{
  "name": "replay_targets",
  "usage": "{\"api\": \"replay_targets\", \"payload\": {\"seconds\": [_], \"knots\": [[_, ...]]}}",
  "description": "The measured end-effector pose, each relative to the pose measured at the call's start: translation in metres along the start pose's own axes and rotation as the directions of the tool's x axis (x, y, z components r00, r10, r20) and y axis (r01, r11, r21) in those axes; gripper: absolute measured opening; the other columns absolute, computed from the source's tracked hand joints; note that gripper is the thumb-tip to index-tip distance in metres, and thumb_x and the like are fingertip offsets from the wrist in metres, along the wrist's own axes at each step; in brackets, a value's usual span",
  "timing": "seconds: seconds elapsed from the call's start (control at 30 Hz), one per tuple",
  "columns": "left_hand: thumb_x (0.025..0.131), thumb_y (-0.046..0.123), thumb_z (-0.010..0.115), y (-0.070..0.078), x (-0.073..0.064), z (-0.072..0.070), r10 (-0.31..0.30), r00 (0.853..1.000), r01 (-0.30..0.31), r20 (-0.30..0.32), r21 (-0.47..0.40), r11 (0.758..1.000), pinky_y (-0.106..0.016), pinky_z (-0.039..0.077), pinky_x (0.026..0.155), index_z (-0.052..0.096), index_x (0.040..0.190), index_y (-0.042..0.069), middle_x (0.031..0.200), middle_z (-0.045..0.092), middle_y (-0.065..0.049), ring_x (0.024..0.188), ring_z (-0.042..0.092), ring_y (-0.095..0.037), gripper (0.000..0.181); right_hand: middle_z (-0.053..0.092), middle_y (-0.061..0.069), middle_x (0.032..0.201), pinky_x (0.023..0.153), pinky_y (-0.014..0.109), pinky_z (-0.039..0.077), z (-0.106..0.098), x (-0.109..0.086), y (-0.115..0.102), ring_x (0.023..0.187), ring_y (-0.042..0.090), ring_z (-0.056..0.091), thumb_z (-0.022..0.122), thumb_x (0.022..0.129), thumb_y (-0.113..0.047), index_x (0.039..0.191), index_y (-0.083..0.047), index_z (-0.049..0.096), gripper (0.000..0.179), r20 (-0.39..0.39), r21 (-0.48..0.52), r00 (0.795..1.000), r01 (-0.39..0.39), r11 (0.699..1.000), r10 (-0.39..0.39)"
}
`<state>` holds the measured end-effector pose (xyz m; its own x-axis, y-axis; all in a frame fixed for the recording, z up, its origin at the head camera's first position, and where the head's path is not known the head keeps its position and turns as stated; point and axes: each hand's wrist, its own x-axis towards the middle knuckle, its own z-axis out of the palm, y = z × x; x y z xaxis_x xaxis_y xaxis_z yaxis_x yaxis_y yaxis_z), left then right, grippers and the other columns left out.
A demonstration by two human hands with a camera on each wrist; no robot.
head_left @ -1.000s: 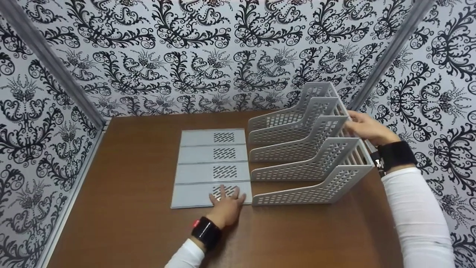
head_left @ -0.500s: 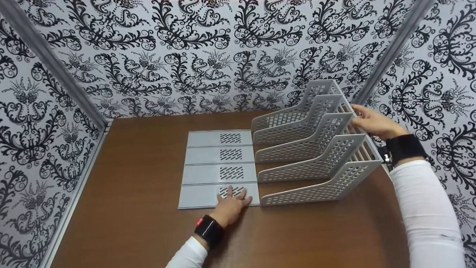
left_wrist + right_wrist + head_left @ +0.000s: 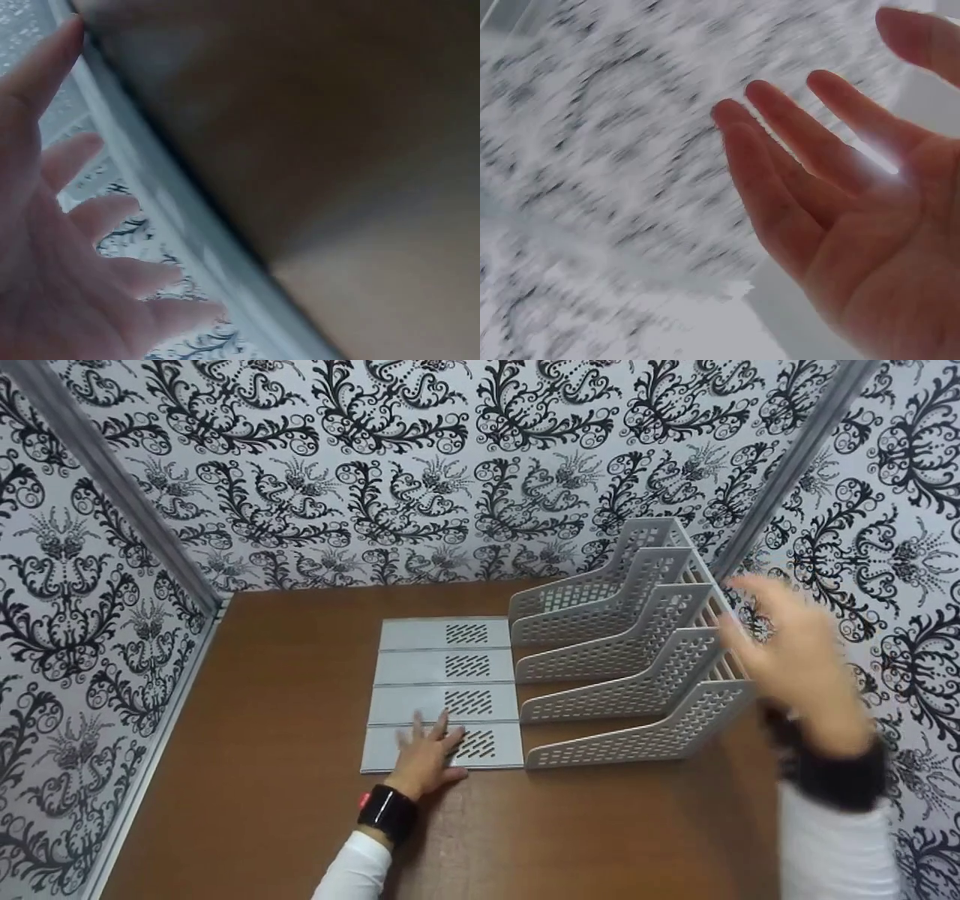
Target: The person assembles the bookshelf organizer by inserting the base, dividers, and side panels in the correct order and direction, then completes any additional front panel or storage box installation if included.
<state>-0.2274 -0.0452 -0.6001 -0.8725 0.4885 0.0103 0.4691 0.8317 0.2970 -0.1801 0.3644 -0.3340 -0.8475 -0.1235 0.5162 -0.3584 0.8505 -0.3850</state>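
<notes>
A light grey plastic file rack (image 3: pixel 611 703) with several perforated dividers lies on the wooden table. Its flat panels (image 3: pixel 409 703), slotted near one end, stretch out to the left. Over the nearest panel my left hand (image 3: pixel 426 756) is spread, fingers apart and thumb toward the front edge; whether it presses on the panel I cannot tell. My right hand (image 3: pixel 799 664) is blurred beside the rack's right end. In the right wrist view that hand (image 3: pixel 855 195) has loosely extended fingers and an unoccupied palm.
The brown table (image 3: pixel 277 720) extends left of and in front of the rack. Patterned wall panels (image 3: pixel 420 472) enclose the back and both sides, joined by grey corner posts (image 3: pixel 795 472). The rack's far right end stands close to the back right corner.
My right hand has let go of the rack's right end and moved toward me and right. My left hand has slid left along the nearest panel. Earlier, the rack shifted slightly right.
</notes>
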Motion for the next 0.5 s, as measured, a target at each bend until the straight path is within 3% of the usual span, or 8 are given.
{"api": "replay_targets", "payload": {"seconds": [0.07, 0.1, 0.13, 0.23, 0.3, 0.37, 0.43, 0.5], "knots": [[0.082, 0.050, 0.076, -0.002, 0.001, 0.001, -0.056, 0.997, 0.056, 0.050, -0.016, 0.998, -0.084, 0.027, 0.102, 0.054, 0.144, 0.018, 0.159, 0.039, -0.021, 0.141, 0.025, -0.066, 0.073, 0.068, 0.022, 0.122, 0.103, 0.020, 0.047, 0.034, -0.011, -0.018, 0.107, 0.037, 0.065, 0.073, 0.085, -0.001, 0.123, 0.003, 0.063, 0.040, -0.022, -0.023, 0.991, 0.131, 0.991, -0.131], [0.083, 0.051, 0.075, -0.003, 0.001, 0.001, -0.079, 0.994, 0.081, 0.073, -0.022, 0.996, -0.085, 0.025, 0.102, 0.053, 0.146, 0.019, 0.160, 0.037, -0.019, 0.142, 0.023, -0.065, 0.073, 0.070, 0.021, 0.116, 0.099, 0.027, 0.052, 0.053, -0.016, -0.024, 0.103, 0.035, 0.066, 0.075, 0.082, -0.002, 0.119, 0.003, 0.065, 0.038, 0.004, -0.032, 0.982, 0.189, 0.981, -0.189], [0.084, 0.052, 0.074, -0.003, 0.002, 0.001, -0.094, 0.991, 0.097, 0.090, -0.022, 0.995, -0.085, 0.024, 0.102, 0.053, 0.146, 0.020, 0.161, 0.036, -0.018, 0.142, 0.021, -0.065, 0.073, 0.071, 0.019, 0.113, 0.094, 0.033, 0.055, 0.074, -0.021, -0.029, 0.100, 0.033, 0.067, 0.076, 0.081, -0.005, 0.116, 0.001, 0.067, 0.037, 0.055, -0.047, 0.971, 0.237, 0.970, -0.234], [0.084, 0.053, 0.073, -0.001, 0.005, -0.001, -0.113, 0.987, 0.116, 0.115, -0.020, 0.993, -0.084, 0.025, 0.103, 0.052, 0.147, 0.021, 0.162, 0.035, -0.016, 0.144, 0.021, -0.064, 0.073, 0.073, 0.014, 0.104, 0.082, 0.047, 0.058, 0.134, -0.039, -0.032, 0.094, 0.032, 0.068, 0.080, 0.076, -0.018, 0.110, -0.004, 0.069, 0.038, 0.230, -0.120, 0.907, 0.387, 0.914, -0.354], [0.084, 0.052, 0.073, 0.001, 0.006, -0.004, -0.118, 0.985, 0.121, 0.127, -0.015, 0.993, -0.084, 0.026, 0.103, 0.052, 0.147, 0.022, 0.162, 0.035, -0.016, 0.144, 0.021, -0.064, 0.073, 0.072, 0.010, 0.099, 0.072, 0.045, 0.057, 0.168, -0.050, -0.031, 0.086, 0.029, 0.068, 0.082, 0.074, -0.025, 0.107, -0.008, 0.069, 0.039, 0.358, -0.156, 0.861, 0.437, 0.886, -0.362], [0.083, 0.053, 0.074, 0.002, 0.007, -0.005, -0.121, 0.984, 0.123, 0.130, -0.005, 0.992, -0.084, 0.027, 0.102, 0.053, 0.147, 0.022, 0.161, 0.036, -0.016, 0.143, 0.022, -0.063, 0.074, 0.071, 0.008, 0.096, 0.067, 0.042, 0.055, 0.193, -0.059, -0.028, 0.082, 0.027, 0.067, 0.084, 0.072, -0.027, 0.106, -0.010, 0.069, 0.041, 0.459, -0.186, 0.827, 0.447, 0.875, -0.325], [0.083, 0.052, 0.074, 0.004, 0.007, -0.006, -0.126, 0.983, 0.128, 0.134, -0.003, 0.992, -0.084, 0.027, 0.102, 0.053, 0.147, 0.023, 0.162, 0.037, -0.014, 0.143, 0.022, -0.063, 0.074, 0.071, 0.007, 0.092, 0.063, 0.040, 0.054, 0.209, -0.066, -0.025, 0.077, 0.026, 0.066, 0.087, 0.069, -0.028, 0.104, -0.010, 0.069, 0.043, 0.519, -0.195, 0.806, 0.436, 0.878, -0.285], [0.082, 0.053, 0.074, 0.004, 0.007, -0.006, -0.125, 0.984, 0.125, 0.127, 0.007, 0.992, -0.084, 0.029, 0.101, 0.055, 0.145, 0.022, 0.161, 0.038, -0.014, 0.143, 0.024, -0.063, 0.073, 0.070, 0.007, 0.090, 0.061, 0.039, 0.053, 0.215, -0.069, -0.023, 0.075, 0.026, 0.066, 0.087, 0.070, -0.031, 0.104, -0.010, 0.069, 0.043, 0.538, -0.191, 0.801, 0.421, 0.887, -0.265]]}}
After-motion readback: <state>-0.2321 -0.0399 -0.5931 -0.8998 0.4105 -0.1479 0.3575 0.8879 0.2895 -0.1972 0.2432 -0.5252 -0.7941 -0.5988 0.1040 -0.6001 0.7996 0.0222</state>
